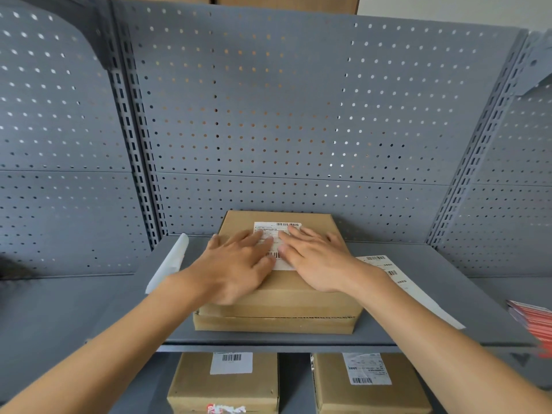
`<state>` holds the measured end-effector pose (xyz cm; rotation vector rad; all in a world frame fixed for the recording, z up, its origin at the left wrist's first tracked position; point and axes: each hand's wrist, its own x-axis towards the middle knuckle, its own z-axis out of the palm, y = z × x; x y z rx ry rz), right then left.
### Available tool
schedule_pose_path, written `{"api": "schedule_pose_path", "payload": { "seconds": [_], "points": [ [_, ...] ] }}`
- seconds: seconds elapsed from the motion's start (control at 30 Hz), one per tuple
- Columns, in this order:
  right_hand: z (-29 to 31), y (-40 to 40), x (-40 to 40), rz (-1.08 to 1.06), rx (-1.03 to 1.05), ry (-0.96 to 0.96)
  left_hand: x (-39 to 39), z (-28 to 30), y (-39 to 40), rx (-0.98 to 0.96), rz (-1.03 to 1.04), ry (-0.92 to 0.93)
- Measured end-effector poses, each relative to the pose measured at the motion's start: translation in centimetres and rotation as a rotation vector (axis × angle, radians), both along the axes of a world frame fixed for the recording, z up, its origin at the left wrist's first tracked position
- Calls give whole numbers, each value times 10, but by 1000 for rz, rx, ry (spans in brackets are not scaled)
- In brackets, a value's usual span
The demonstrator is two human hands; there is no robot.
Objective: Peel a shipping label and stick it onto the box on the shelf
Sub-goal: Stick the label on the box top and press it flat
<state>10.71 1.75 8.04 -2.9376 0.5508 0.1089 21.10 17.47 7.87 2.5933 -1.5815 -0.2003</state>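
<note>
The shipping label [276, 243] is already laid on the top face of the cardboard box [277, 300], which sits on the grey shelf [448, 294] close to the perforated back panel [268, 115]. It is pressed flat under both hands: the left hand [236, 264] covers its left part and the right hand [316, 264] its right part, the fingers spread and extended, palms down — nothing is gripped by either.

The step in hand is judged to be the smoothing-down. It would be done well by stroking from the label's middle outward to the edges, so that air is driven out and the corners are sealed; firm, even pressure is called for, since the box lid may give slightly.

The label is thin white paper, rectangular, printed with barcodes at its far and near edges. The box is plain brown corrugated card, matte, low and broad, with a seam visible along the front face. The shelf is smooth painted metal, and the panel behind is pierced by regular rows of small holes.

A curled white backing strip [168, 261] lies to the left of the box — a sheet of further labels [397, 279] lies to its right. On the shelf below, two more labelled boxes [227, 383] are seen.
</note>
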Motion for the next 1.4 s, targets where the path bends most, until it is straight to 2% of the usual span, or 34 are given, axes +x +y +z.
{"api": "schedule_pose_path", "payload": {
  "seconds": [0.27, 0.43, 0.63, 0.73, 0.97, 1.2, 1.4],
  "points": [
    [12, 11, -17, 132, 15, -48, -7, -4, 9, 83, -17, -50],
    [4, 16, -36, 190, -26, 16, -5, -10, 6, 72, -36, -110],
    [3, 17, -39, 193, -91, -47, -13, -15, 16, -87, -110, -264],
    [3, 20, -44, 198, -129, -75, -20, -23, 22, -146, -117, -284],
    [-3, 24, -62, 225, -208, -81, -14, -44, 25, -370, -187, -543],
    [-20, 18, -61, 247, -330, -247, -12, -47, 24, -385, -193, -599],
    [-24, 16, -62, 250, -290, -295, -11, -47, 26, -376, -183, -599]
  ]
}}
